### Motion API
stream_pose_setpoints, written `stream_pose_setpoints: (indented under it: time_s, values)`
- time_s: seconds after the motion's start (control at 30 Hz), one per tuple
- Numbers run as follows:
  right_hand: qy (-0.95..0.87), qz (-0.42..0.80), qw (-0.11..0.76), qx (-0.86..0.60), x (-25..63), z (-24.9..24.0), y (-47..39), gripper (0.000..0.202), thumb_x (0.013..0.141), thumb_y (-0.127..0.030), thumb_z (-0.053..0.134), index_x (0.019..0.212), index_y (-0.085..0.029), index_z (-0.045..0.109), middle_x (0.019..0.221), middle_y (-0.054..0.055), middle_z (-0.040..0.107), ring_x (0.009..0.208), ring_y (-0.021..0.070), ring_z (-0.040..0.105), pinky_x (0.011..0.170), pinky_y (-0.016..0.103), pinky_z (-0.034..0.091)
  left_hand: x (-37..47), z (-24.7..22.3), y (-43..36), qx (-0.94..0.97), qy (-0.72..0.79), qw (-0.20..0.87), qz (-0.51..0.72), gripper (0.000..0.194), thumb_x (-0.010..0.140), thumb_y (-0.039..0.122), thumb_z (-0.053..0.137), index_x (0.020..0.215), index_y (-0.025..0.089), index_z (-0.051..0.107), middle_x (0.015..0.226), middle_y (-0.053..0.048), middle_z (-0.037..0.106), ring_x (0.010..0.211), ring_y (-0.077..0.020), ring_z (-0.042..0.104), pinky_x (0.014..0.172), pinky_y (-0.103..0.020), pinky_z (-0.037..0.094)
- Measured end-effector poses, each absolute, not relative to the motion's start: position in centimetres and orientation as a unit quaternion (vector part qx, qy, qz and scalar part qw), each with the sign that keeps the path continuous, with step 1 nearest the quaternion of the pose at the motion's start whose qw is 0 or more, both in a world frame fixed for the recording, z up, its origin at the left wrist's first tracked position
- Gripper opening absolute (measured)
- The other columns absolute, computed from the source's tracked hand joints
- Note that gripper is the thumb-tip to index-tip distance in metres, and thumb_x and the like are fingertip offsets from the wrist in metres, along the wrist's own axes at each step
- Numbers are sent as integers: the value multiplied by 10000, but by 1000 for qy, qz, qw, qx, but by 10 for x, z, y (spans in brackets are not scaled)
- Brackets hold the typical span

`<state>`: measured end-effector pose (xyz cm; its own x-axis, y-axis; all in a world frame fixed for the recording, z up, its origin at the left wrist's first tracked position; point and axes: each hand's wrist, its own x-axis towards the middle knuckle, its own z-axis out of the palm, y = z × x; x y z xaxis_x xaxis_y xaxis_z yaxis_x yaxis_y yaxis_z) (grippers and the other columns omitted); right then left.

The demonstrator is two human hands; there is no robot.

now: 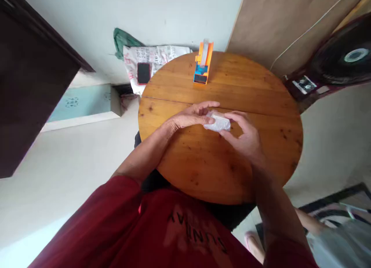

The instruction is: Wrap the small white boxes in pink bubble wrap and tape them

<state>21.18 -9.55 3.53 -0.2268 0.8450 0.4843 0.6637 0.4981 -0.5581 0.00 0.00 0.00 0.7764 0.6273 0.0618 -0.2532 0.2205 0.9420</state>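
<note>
Over the middle of the round wooden table (pixel 203 163) I hold a small whitish packet wrapped in clear plastic (pixel 218 122). My left hand (pixel 195 115) grips its left end, thumb on top and fingers behind. At the packet's right end, the thumb and fingers of my right hand (pixel 245 134) close on it from both sides. What is inside the wrapping I cannot make out. Beyond my hands, near the table's far edge, stands an orange and blue tape dispenser (pixel 203 65) with a roll of clear tape in it.
Against the wall lies a printed white sack (pixel 171 53) with a dark, red-edged flat object (pixel 143 73) on it, beside a green bag (pixel 124 41). A pale blue box (pixel 81 103) sits on the floor at left. Another person's arm (pixel 310 221) shows at lower right.
</note>
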Motion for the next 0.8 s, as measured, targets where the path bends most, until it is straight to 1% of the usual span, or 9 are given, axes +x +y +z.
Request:
stream_pose_setpoints:
  time_s: [0.1,0.2,0.3,0.43,0.57,0.7,0.8]
  values:
    - [-781,94,367,-497,212,32,-92,329,823,-245,692,1148,-277,657,1152,76,679,1106,284,645,944,451,496,3,-3,1,560,182,756,286,912,602,400,932,1388,158,537,1118,-107,686,1003,-218,657,927,-367,469]
    - [-792,53,339,-506,212,28,-90,316,841,-266,680,1155,-284,655,1155,72,686,1082,286,652,928,451,479,4,-6,2,561,197,753,282,929,583,410,940,1387,170,541,1101,-93,689,974,-207,661,926,-373,476]
    - [-795,12,325,-513,212,21,-89,318,858,-306,679,1173,-283,646,1155,72,695,1068,287,653,931,451,458,3,-7,2,554,212,755,279,901,600,409,934,1374,161,545,1069,-82,696,950,-189,657,917,-364,484]
    - [-783,-4,342,-520,212,14,-89,209,882,-334,673,1081,-269,661,1051,56,724,958,256,675,897,428,460,4,-8,0,562,209,753,270,850,636,391,919,1369,176,547,1061,-78,699,954,-187,663,905,-354,493]
    - [-767,31,383,-515,213,17,-92,115,906,-304,645,1011,-263,664,962,37,727,848,219,675,843,402,480,6,-8,-3,580,178,750,264,814,686,341,881,1408,252,514,1135,-59,682,1015,-194,664,917,-335,504]
    - [-746,119,398,-520,216,26,-96,146,912,-277,624,1051,-270,668,975,31,709,807,197,664,816,397,505,7,-7,-7,607,179,728,262,842,709,308,852,1458,293,469,1180,-46,665,1071,-203,655,954,-340,507]
    - [-746,152,384,-523,220,29,-96,158,900,-287,644,1052,-280,688,982,32,701,802,194,662,797,394,520,6,-7,-9,636,172,704,264,826,723,261,839,1463,310,472,1192,-40,654,1083,-183,637,973,-330,502]
